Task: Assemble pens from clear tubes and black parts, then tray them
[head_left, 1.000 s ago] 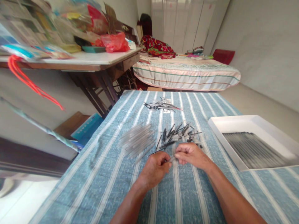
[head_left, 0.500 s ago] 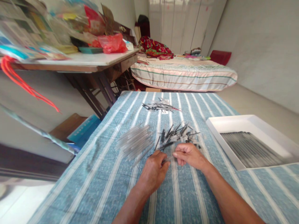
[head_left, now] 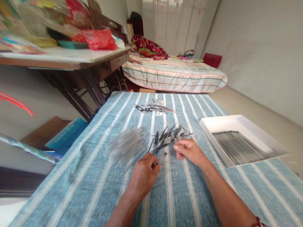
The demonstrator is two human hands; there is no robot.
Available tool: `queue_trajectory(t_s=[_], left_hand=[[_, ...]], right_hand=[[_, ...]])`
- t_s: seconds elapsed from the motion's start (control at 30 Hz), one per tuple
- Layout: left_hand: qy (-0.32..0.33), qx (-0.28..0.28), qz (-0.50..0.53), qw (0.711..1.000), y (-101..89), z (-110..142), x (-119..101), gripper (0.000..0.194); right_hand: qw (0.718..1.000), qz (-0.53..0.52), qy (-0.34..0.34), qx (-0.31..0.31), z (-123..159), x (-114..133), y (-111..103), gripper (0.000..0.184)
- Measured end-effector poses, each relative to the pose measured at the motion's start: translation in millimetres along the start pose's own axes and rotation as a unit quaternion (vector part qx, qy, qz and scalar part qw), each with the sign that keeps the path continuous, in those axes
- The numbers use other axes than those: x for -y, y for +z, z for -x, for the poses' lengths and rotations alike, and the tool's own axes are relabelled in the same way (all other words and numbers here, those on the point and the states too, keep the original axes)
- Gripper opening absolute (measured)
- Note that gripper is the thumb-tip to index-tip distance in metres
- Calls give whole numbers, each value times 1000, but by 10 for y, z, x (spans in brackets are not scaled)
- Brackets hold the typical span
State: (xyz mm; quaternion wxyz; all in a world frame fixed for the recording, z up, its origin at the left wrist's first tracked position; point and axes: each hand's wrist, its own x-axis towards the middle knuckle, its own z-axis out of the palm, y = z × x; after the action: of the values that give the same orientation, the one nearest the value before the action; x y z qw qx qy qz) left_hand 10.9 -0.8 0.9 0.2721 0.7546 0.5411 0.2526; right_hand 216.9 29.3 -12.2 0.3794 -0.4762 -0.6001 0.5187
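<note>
One tube [head_left: 163, 157], gripped in the left hand [head_left: 145, 170] over the desk [head_left: 82, 189], points far and right, its dark end left of and apart from the right hand [head_left: 188, 151], fingers curled, contents unclear.

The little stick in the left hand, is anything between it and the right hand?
Nothing visible stands between the stick and the right hand; only the striped cloth shows below the gap. The loose pile of dark pieces lies just beyond, not in between.
</note>
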Motion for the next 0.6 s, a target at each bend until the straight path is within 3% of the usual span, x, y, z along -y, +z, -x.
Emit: queue_trajectory(t_s=[0.13, 0.23, 0.43, 0.6], left_hand=[[-62, -52, 26, 996, -43, -16, -8, 12], [-105, -71, 53, 991, -52, -23, 3, 13], [-138, -70, 104, 983, -14, -54, 106, 23], [-146, -67, 167, 973, 2, -73, 149, 22]], right_hand=[[992, -6, 10, -124, 15, -31, -317, 30], [987, 8, 15, -161, 34, -88, -509, 30], [985, 58, 47, -157, 67, -170, -678, 28], [983, 139, 71, -99, 78, -234, -707, 20]])
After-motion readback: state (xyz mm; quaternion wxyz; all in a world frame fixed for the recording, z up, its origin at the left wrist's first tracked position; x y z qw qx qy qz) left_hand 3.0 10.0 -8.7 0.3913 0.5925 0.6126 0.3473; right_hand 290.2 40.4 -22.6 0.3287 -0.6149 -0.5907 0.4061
